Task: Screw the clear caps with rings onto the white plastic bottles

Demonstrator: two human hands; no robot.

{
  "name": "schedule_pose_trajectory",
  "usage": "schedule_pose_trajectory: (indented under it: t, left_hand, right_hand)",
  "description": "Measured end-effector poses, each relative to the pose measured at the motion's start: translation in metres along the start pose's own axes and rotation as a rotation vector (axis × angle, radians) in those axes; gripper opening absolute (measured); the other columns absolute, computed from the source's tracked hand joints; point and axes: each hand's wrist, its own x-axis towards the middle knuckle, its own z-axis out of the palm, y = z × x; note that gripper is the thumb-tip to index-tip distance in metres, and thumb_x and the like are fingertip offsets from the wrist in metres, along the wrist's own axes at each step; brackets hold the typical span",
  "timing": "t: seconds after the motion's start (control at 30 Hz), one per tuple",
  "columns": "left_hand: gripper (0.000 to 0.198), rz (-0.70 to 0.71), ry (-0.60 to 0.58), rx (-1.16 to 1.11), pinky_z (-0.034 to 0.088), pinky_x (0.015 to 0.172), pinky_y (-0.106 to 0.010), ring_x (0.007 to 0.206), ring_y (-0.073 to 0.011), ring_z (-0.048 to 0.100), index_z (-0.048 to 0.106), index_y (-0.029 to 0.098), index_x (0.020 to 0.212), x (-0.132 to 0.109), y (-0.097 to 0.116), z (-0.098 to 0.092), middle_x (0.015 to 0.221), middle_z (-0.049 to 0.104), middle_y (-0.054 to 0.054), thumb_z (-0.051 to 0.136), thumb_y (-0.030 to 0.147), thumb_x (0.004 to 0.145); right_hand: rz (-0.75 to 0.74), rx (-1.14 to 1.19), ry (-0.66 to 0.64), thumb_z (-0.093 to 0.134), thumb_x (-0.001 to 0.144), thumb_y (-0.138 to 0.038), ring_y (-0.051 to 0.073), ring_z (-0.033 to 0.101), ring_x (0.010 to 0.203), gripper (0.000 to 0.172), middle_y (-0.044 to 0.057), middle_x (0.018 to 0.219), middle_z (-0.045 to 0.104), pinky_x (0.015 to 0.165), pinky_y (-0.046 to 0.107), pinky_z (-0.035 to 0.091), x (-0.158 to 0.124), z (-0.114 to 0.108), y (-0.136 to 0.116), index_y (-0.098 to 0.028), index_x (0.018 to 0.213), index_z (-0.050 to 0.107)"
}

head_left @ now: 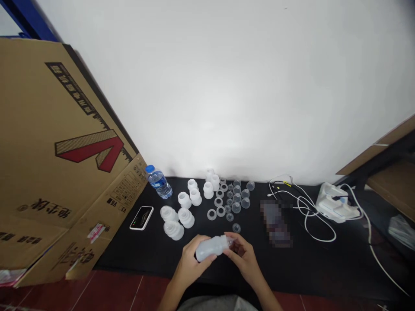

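My left hand (193,265) is shut around the body of a frosted plastic bottle (210,248), which lies tilted above the black mat (194,259). My right hand (242,258) grips the bottle's narrow neck end, and its fingers hide part of that end. Just beyond my hands stand several white plastic funnel-shaped pieces (173,230) and several white cylindrical fittings (208,190). Several small clear silicone cups (236,207) and rings (212,214) are spread to the right of them. A single clear cup (236,228) sits closest to my right hand.
A water bottle (158,182) with a blue cap and a phone or power bank (142,217) lie at the left. Flattened cardboard (68,160) leans along the left side. A white pump unit (337,203) with white cables and a blurred object (275,222) lie at the right.
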Motion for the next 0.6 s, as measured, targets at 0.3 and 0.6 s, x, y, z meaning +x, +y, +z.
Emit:
schedule_pose_trajectory:
  t: [0.3, 0.6]
  left_hand:
    - [0.039, -0.239, 0.250, -0.186, 0.065, 0.089, -0.038, 0.103, -0.0298, 0.077, 0.073, 0.020, 0.122, -0.018, -0.010, 0.014, 0.116, 0.079, -0.012, 0.079, 0.044, 0.092]
    - [0.044, -0.312, 0.359, -0.333, 0.065, 0.086, -0.037, 0.100, -0.0282, 0.077, 0.071, 0.021, 0.118, -0.010, -0.007, 0.015, 0.112, 0.077, -0.010, 0.086, 0.043, 0.083]
  right_hand:
    - [-0.248, -0.500, 0.293, 0.066, 0.102, -0.056, 0.020, 0.063, 0.068, 0.039, 0.007, 0.087, 0.073, 0.068, 0.032, 0.054, 0.045, -0.047, -0.023, -0.022, 0.114, 0.080]
    - [-0.445, -1.046, 0.315, 0.047, 0.109, -0.063, 0.024, 0.068, 0.072, 0.055, 0.009, 0.093, 0.067, 0.066, 0.034, 0.052, 0.094, -0.047, -0.026, -0.020, 0.121, 0.078]
